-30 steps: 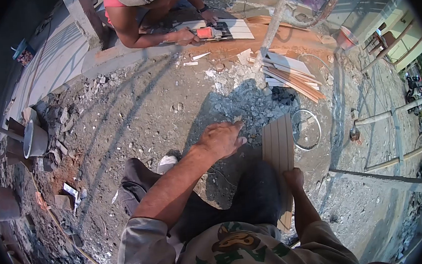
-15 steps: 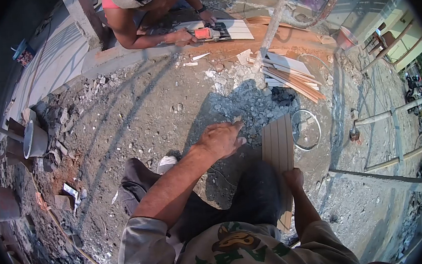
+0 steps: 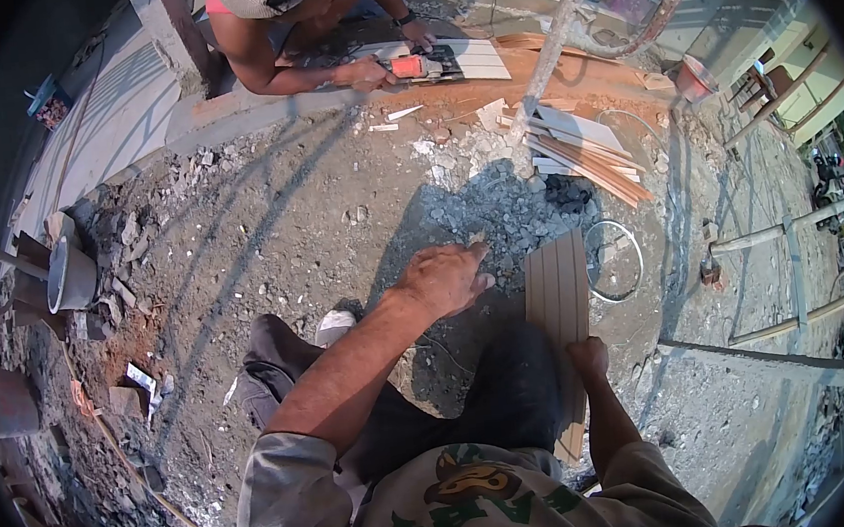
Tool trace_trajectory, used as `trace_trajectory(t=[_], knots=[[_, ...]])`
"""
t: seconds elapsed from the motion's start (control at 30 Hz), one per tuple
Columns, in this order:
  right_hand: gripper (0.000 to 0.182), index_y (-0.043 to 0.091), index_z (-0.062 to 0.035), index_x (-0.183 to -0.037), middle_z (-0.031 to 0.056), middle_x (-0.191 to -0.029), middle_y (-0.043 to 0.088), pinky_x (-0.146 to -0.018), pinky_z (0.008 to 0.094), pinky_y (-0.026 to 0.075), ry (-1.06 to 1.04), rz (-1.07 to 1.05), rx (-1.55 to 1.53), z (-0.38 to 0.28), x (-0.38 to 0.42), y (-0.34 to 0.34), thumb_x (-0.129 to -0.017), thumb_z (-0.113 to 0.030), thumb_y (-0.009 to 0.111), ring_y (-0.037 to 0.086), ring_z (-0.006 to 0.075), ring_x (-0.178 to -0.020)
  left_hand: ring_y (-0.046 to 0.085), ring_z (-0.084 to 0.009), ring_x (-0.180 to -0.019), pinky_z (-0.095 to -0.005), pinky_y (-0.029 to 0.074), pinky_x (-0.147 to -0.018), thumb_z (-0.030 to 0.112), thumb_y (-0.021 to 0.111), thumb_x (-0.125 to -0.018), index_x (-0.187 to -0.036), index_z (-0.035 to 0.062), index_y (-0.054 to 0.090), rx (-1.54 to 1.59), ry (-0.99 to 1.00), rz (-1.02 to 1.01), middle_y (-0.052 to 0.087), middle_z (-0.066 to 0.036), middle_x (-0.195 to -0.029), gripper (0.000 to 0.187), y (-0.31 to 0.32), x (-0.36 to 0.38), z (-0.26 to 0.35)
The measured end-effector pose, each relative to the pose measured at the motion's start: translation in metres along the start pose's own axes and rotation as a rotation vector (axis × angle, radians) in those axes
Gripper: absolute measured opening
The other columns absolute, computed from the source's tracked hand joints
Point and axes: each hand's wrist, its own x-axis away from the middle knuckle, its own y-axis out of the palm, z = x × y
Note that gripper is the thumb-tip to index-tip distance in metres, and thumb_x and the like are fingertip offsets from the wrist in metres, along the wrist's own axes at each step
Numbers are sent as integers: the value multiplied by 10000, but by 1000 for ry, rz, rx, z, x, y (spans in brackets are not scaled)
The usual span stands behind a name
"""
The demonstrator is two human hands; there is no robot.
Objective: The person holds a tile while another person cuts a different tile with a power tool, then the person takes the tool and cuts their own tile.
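Note:
My left hand point(image 3: 444, 280) hangs in front of my knees above the rubble. Its thumb and index finger are apart, the other fingers bend down partly out of sight, and I see nothing held. At my right side, my right hand point(image 3: 588, 357) is closed around the edge of a long, grooved brown panel point(image 3: 556, 282). The panel stands tilted along my right leg, its lower end beside my hip. Just right of the panel, a pale ring-shaped hoop point(image 3: 618, 297) lies on the ground.
Across from me, a co-worker presses a red handheld power tool point(image 3: 410, 67) on a pale grooved panel point(image 3: 479, 60). Cut strips point(image 3: 589, 161) lie by a rusty pole point(image 3: 555, 41). Broken rubble point(image 3: 492, 207) covers the ground ahead. A grey bucket point(image 3: 72, 276) stands left.
The view has shifted very slightly. Both my hands, the brown panel and the co-worker's tool keep about the same positions.

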Motion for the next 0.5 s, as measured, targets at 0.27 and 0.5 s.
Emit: trace_trajectory(t=[0.27, 0.5], knots=[[362, 679, 20, -885, 251, -903, 653, -811, 470, 500, 22, -25, 18, -3, 1, -2, -645, -235, 589, 631, 397, -896, 589, -349, -1027, -451, 457, -895, 384, 533, -889, -1272, 70, 470, -6, 29, 27, 606, -207, -1095, 499, 1, 0, -2], [379, 674, 25, -904, 259, -919, 649, -825, 466, 495, 21, -23, 8, -3, 2, -3, -648, -245, 599, 626, 400, -912, 591, -349, -1022, -445, 460, -894, 382, 533, -889, -1266, 69, 474, -16, 20, 25, 608, -203, -1091, 494, 0, 1, -1]])
